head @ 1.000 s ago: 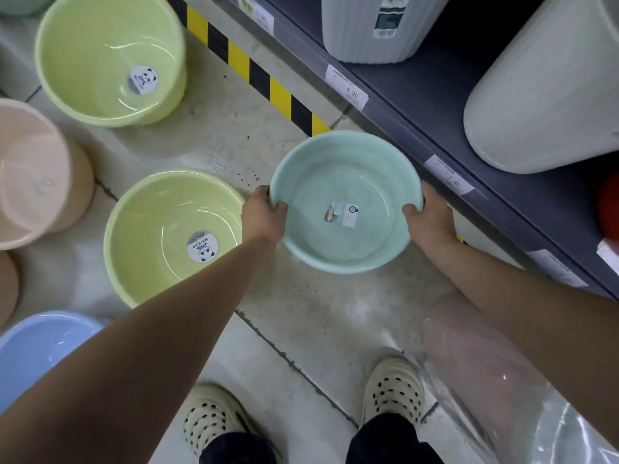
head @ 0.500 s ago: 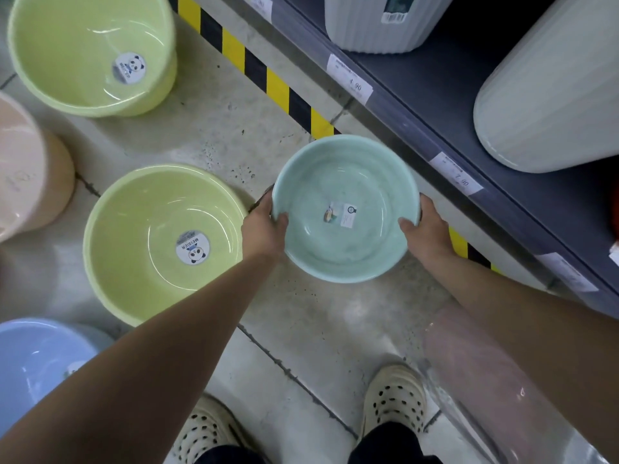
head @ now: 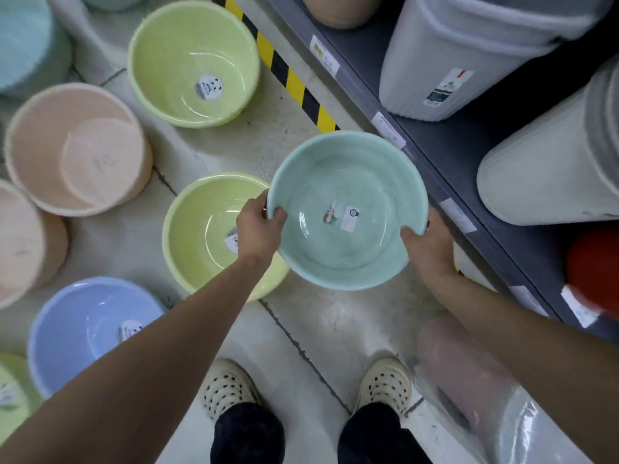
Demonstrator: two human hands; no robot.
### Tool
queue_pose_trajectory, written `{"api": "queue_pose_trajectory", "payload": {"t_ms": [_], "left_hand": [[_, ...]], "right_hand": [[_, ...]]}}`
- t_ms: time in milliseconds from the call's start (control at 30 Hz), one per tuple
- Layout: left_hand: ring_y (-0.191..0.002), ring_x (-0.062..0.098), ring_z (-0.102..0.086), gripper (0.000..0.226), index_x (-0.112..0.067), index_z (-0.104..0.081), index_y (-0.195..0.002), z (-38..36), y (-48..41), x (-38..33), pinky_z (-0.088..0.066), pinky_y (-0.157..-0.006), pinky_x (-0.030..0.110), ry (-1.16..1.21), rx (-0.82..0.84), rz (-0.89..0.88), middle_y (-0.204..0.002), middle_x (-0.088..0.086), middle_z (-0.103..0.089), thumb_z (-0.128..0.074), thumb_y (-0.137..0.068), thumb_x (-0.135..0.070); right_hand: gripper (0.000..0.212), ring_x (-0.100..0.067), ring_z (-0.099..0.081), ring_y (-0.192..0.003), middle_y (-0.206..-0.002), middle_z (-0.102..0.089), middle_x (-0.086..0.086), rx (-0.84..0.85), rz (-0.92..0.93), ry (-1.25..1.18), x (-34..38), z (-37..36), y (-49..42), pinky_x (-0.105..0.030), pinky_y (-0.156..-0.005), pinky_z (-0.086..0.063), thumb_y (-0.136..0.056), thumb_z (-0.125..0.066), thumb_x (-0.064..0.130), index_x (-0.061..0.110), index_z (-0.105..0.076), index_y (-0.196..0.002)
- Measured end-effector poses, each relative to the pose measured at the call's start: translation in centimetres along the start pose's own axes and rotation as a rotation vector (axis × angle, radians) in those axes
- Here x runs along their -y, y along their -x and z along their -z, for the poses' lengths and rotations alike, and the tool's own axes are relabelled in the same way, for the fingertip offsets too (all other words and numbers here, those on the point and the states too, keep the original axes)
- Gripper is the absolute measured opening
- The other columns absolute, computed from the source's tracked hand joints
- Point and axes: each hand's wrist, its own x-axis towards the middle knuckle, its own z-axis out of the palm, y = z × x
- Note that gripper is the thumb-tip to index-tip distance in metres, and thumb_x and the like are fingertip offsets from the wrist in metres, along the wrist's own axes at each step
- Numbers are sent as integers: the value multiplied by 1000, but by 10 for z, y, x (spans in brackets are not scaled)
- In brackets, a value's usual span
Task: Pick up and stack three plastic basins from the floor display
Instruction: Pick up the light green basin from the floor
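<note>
I hold a pale green-blue basin off the floor with both hands. My left hand grips its left rim and my right hand grips its right rim. A label sits inside on its bottom. Just left of it and lower, a yellow-green basin rests on the floor, partly covered by my left hand and the held basin. A second yellow-green basin stands farther back. A blue basin lies at the lower left.
Peach tubs stand at the left. A grey shelf with price tags and white bins runs along the right, edged by yellow-black tape. A clear plastic-wrapped item lies by my right foot.
The green-blue basin has risen higher off the floor in both hands. My view has pulled back, so more basins show at the left.
</note>
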Motion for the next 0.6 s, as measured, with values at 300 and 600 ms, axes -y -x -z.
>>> {"api": "queue_pose_trajectory", "payload": {"t_ms": [300,600], "left_hand": [[-80,21,-65,36,-17,-74,-111,174,11,11,-56,-76,36,2,-107,162,-92,5,-73,-60,-78,-15],[-91,29,-67,33,-13,-74,-109,195,-3,71,-53,-79,34,-70,-103,173,-102,8,-73,-62,-78,-11]], "right_hand": [[42,-21,-61,-102,-109,-65,2,217,135,156,128,-78,70,-28,-82,-45,-90,-58,6,17,-59,-131],[37,-21,-61,-91,-104,-63,0,179,-5,216,120,-141,68,-31,-78,-48,-93,-64,15,11,-60,-130]]}}
